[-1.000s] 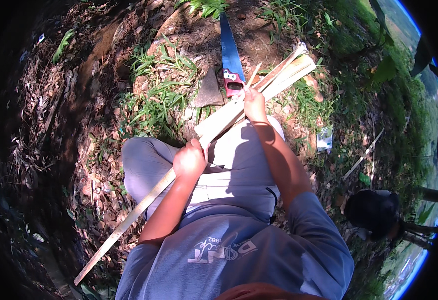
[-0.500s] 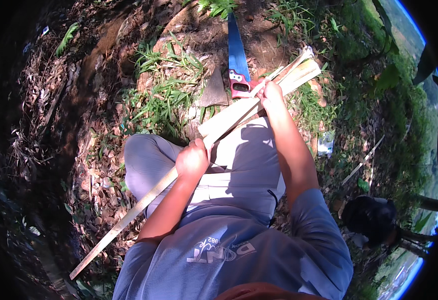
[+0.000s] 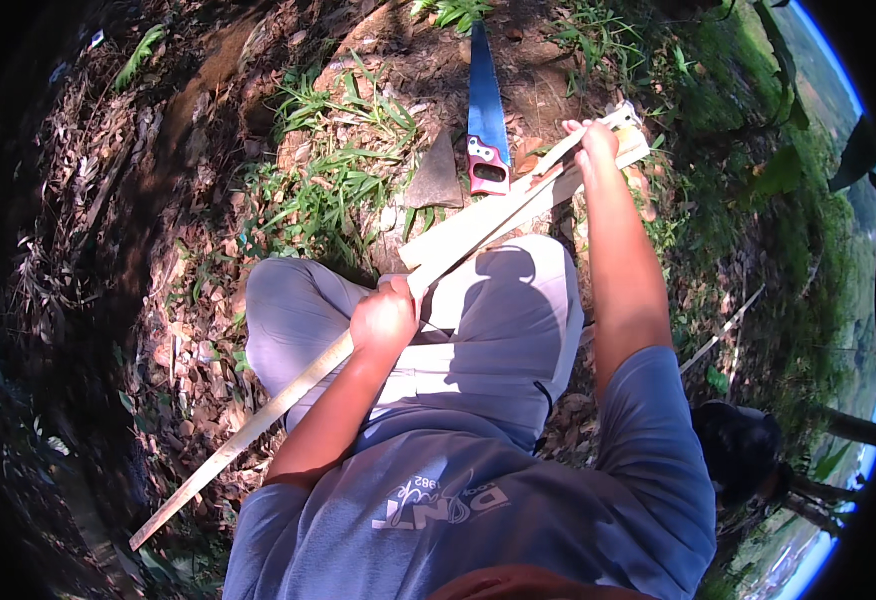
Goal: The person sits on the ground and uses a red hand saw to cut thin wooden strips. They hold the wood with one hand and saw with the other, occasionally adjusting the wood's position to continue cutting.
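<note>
Still mid-job: left hand clenched around the long bamboo strip, right hand gripping its split far end, handsaw lying unused on the ground.

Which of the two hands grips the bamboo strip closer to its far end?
The right hand, stretched out beside the saw; the left hand holds the bamboo strip over the lap.

Support surface: bare ground covered with dry leaves and grass tufts. A blue-bladed handsaw lies flat on it, just left of the right hand, beyond the left hand.
</note>
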Demonstrator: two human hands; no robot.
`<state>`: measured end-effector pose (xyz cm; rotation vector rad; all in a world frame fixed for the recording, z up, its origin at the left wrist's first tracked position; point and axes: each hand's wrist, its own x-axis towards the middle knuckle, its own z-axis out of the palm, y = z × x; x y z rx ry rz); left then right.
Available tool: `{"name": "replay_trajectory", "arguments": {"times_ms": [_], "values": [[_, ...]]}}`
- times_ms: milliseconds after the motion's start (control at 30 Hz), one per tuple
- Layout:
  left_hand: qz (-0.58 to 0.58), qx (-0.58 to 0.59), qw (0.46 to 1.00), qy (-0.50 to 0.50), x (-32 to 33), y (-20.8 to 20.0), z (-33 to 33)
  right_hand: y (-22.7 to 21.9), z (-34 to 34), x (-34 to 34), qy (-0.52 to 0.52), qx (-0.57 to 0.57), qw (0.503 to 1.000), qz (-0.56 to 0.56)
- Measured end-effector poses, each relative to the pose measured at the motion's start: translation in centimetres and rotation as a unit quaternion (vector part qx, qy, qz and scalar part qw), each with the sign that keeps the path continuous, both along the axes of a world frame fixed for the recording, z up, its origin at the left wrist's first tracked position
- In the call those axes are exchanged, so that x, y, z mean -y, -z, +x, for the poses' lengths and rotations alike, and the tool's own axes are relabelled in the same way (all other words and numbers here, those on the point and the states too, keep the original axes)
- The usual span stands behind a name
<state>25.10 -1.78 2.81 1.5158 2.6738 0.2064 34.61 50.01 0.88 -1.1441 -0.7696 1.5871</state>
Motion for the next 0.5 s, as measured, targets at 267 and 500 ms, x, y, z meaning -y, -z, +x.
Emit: {"name": "replay_trajectory", "arguments": {"times_ms": [267,500], "values": [[-0.029,-0.013,0.999,-0.01,0.5,0.2,0.0,-29.0,22.8,-12.5,0.042,0.244,0.943,0.221],[-0.009,-0.041,0.999,-0.006,0.2,0.0,0.2,-15.3,28.8,7.1,0.127,0.546,0.754,0.342]]}}
